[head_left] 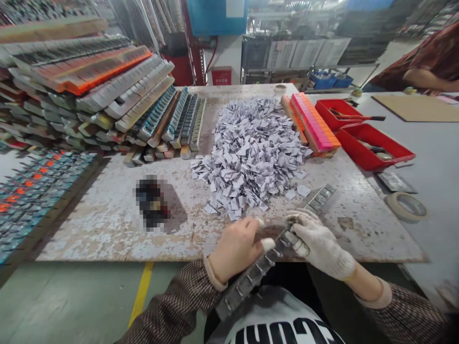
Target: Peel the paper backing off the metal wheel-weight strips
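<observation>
A long dark bar [247, 283] with a row of metal pins slants from my lap up over the table edge. My right hand [321, 243], in a white knit glove, is closed round its upper part. Beyond the glove, a strip with square metallic segments [321, 197] shows, apparently the same bar's far end. My left hand [236, 246] is bare except for white covers on the thumb and a fingertip. Its thumb and forefinger are apart beside the pins; the palm side is hidden. A large heap of small white-grey flat pieces [251, 148] lies just beyond my hands.
Stacked segmented bars [86, 86] fill the left. Pink and orange blocks [315, 122] border the heap's right side. Two red trays [375, 145] and a tape roll [407, 206] lie farther right. A pixelated dark object [152, 203] stands left. Another person's arm [426, 79] is at far right.
</observation>
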Available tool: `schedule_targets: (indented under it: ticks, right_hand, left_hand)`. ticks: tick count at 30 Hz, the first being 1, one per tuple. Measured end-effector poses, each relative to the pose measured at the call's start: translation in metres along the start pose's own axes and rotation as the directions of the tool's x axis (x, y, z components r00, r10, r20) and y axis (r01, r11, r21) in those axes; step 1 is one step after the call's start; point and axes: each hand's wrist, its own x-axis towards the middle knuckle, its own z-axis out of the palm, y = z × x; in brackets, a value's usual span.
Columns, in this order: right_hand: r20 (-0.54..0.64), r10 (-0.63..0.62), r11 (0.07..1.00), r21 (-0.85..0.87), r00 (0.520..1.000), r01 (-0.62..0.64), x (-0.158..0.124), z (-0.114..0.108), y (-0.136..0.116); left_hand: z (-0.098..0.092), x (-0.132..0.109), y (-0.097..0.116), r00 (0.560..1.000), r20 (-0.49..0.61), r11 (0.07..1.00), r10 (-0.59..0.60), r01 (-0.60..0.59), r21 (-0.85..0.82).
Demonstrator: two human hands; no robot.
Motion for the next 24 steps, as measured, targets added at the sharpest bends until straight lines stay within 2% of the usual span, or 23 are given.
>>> schedule_targets:
  ticks: [2, 4, 8, 11, 19, 24]
  right_hand:
    - [-0.022, 0.012, 0.999, 0.039, 1.0, -0.011, 0.001, 0.002, -0.009]
    - [-0.047, 0.035, 0.996, 0.08, 0.998, -0.031, 0.0, 0.001, -0.015]
    - [-0.105, 0.08, 0.991, 0.118, 0.991, -0.067, -0.005, -0.007, -0.014]
    - [-0.145, 0.081, 0.992, 0.104, 0.986, -0.066, -0.012, -0.013, -0.01]
    - [-0.166, 0.121, 0.983, 0.155, 0.979, -0.095, -0.007, -0.017, -0.008]
    - [-0.172, 0.051, 0.99, 0.137, 0.984, -0.028, 0.002, -0.015, -0.013]
  left_hand:
    - [-0.002, 0.026, 0.0, 0.995, -0.098, 0.98, -0.02, 0.039, 0.195]
    - [-0.001, 0.052, 0.001, 0.991, -0.13, 0.934, 0.003, 0.044, 0.355]
    - [0.006, 0.083, -0.002, 0.992, -0.123, 0.898, 0.017, 0.039, 0.438]
    - [0.007, 0.083, -0.01, 0.993, -0.113, 0.891, 0.02, 0.034, 0.453]
    - [0.004, 0.057, -0.025, 0.991, -0.135, 0.894, -0.026, 0.084, 0.44]
    - [0.008, 0.062, -0.024, 0.982, -0.177, 0.898, -0.064, 0.134, 0.419]
